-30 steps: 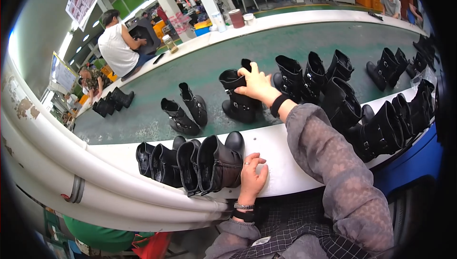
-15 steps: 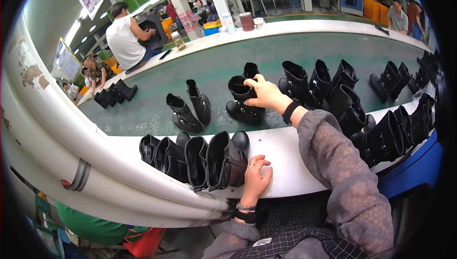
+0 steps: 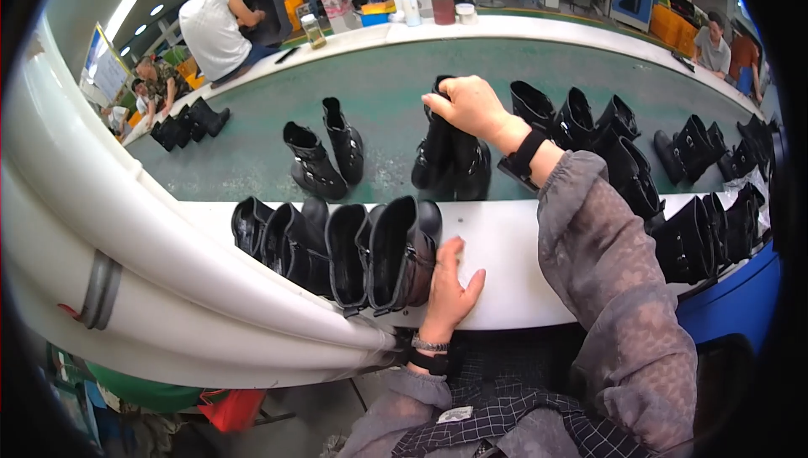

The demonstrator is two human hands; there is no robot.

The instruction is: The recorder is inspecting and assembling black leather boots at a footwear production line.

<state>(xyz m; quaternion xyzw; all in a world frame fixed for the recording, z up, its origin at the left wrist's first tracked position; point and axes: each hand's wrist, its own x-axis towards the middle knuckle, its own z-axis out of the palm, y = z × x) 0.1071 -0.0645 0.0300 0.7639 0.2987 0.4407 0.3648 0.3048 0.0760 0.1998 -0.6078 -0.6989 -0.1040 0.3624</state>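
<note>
On the green belt (image 3: 244, 159) my right hand (image 3: 475, 109) is closed over the tops of a pair of black buckled ankle boots (image 3: 471, 167), which stand close side by side. The hand hides part of the shafts, so I cannot tell if it grips one or both. My left hand (image 3: 453, 290) is open above the white ledge (image 3: 505, 281), fingers extended, holding nothing. Its fingers are right beside the end boot (image 3: 396, 256) of a row of black boots on the ledge. Another pair of black boots (image 3: 316, 163) stands on the belt to the left.
More black boots (image 3: 623, 163) crowd the belt and ledge to my right. A thick white pipe (image 3: 194, 231) curves along my left. Beyond the belt, a white counter (image 3: 370, 34) holds a jar (image 3: 313, 31) and cans. Other people (image 3: 215, 24) are at the far side.
My right hand has brought the nearer boot alongside the other and now closes over their tops. My left hand's fingers have straightened. The whole view has shifted slightly.
</note>
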